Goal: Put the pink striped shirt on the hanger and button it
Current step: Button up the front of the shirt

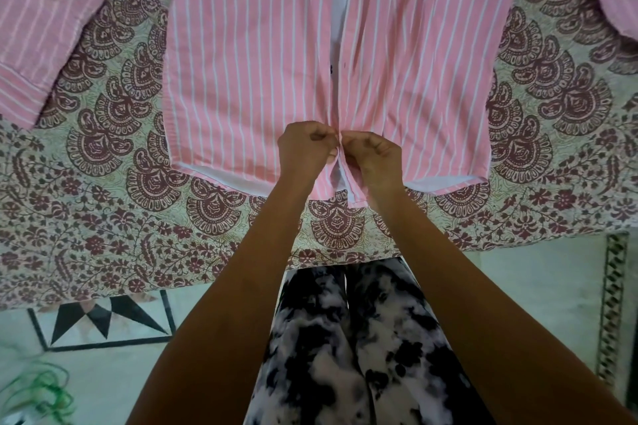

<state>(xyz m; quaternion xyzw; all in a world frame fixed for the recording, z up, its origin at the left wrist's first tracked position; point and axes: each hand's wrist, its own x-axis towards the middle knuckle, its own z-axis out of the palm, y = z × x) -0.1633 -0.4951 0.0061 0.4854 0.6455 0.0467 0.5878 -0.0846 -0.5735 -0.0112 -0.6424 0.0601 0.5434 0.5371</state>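
Both hands meet at the front opening of the pink striped shirt, close to its hem. Left hand has its fingers curled tight, pinching the left edge of the opening; right hand is curled the same way, pinching the right edge, so the 2 sets of fingertips touch across the seam. Whether a button sits between them cannot be told, since the fingers cover that spot.

Laid flat and front up, the shirt rests on a paisley bedsheet, its hem toward the person and its body running away from the hem to the top of the view. Above the hands the 2 front panels lie slightly apart, showing the white inside of the shirt, with 2 dark buttons visible along that gap. Left of the shirt body a striped sleeve lies spread on the bedsheet, its cuff toward the person. No hanger can be made out.

Below the hem, past the bedsheet's edge, are the person's black-and-white patterned trousers and a pale floor with a dark geometric inlay.
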